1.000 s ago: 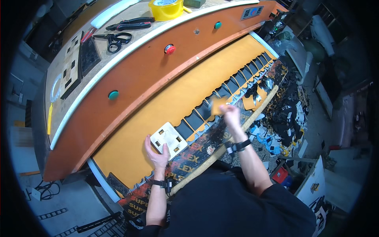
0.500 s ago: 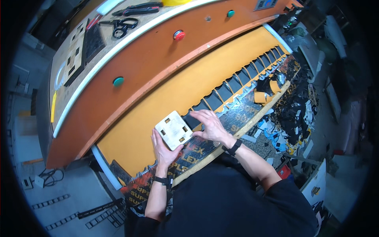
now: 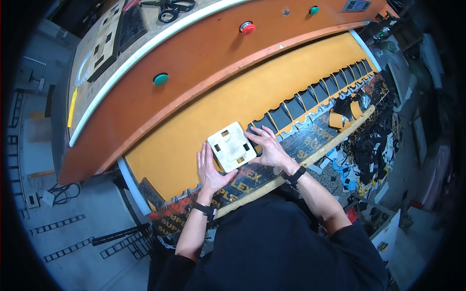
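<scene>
Currently both hands flank the white square plate [image 3: 231, 146] on the orange sheet [image 3: 204, 131]: left hand [image 3: 209, 169] and right hand [image 3: 268, 145] pressing its edges. Placement looks nearly done; release remains.

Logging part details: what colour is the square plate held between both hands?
Cream-white, with small dark rectangular cutouts; the square plate shows best in the head view, against the orange sheet.
</scene>
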Demonstrator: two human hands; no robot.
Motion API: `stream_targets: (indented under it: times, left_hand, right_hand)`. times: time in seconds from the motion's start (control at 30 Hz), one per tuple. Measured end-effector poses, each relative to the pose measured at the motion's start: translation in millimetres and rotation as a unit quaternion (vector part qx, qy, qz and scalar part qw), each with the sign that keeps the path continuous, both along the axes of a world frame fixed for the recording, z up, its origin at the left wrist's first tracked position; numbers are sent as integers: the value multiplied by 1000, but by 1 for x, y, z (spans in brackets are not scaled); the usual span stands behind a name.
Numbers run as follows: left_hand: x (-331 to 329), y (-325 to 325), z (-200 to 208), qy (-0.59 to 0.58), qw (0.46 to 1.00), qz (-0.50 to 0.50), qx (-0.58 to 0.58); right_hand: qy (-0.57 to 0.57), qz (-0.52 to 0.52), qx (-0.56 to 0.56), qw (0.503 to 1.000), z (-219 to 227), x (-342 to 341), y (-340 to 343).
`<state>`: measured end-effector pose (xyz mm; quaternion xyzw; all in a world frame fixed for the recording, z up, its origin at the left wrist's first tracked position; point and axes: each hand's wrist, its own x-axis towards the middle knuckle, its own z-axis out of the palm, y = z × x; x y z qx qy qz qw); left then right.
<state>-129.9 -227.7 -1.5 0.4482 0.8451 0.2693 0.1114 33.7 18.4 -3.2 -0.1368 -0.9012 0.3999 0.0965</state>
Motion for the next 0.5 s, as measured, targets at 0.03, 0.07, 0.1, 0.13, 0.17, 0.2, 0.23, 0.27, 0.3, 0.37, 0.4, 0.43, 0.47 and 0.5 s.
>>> stream_targets:
  times: [0.03,0.07,0.1,0.13,0.17,0.2,0.23,0.27,0.3,0.37,0.4,0.43,0.47,0.5]
  left_hand:
    - [0,0,0,-1,1000,2,-2]
    - [0,0,1,0,1000,5,-1]
    - [1,1,1,1,1000,6,1]
    - [1,2,1,-1,1000,7,0]
    - [2,2,1,1,1000,7,-3]
    - [2,2,0,3,1000,7,-5]
    - [2,1,0,3,1000,9,-6]
    - [2,1,-1,4,1000,11,0]
    - [2,0,-1,5,1000,12,6]
    - [4,1,-1,6,1000,13,0]
    - [5,1,0,8,1000,12,-5]
    - [6,2,1,7,1000,15,-6]
    - [7,2,2,7,1000,16,-10]
    - [7,2,2,6,1000,17,-13]
  right_hand:
    - [-7,-4,-6,1000,-1,0,0]
    - [-2,1,-14,1000,-2,1,0]
    - [-4,2,-16,1000,-4,2,0]
    - [-6,-3,-10,1000,-5,3,1]
    - [-9,-8,-4,1000,-7,4,1]
    - [-9,-5,-6,1000,-7,3,1]
    - [-4,0,-7,1000,-6,3,1]
    - [1,5,-7,1000,-5,2,1]
    - [0,7,-9,1000,-5,2,1]
    - [2,-2,-3,1000,-3,4,2]
    - [2,0,-5,1000,-3,5,2]
    - [5,-2,-6,1000,-2,5,2]
    - [7,-4,-7,1000,-1,6,2]
    - [7,-2,-9,1000,-1,6,2]
